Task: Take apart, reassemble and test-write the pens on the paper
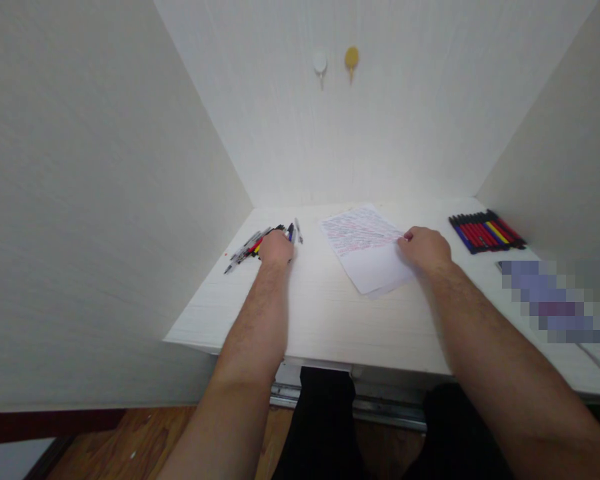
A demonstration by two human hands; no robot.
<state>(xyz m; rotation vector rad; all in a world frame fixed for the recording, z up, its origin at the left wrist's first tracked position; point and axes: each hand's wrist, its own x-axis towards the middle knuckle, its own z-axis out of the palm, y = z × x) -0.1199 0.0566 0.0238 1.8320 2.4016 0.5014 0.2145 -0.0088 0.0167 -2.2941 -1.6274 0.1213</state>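
Head view shows the left hand (276, 248) on the loose pens (245, 252) at the left of the white surface (330, 327), while the right hand (426, 248) curls at the right edge of the written-on paper (363, 243). I cannot tell whether either grip is clamped on anything. Markers (486, 233) lie side by side farther right.

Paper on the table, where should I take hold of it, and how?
Probably by its blank near corner, coming from the front and pinching thumb over fingers. The paper lies flat on the table, that corner points toward the table's front edge, and the writing fills the far part. The right hand is at the paper's right side.
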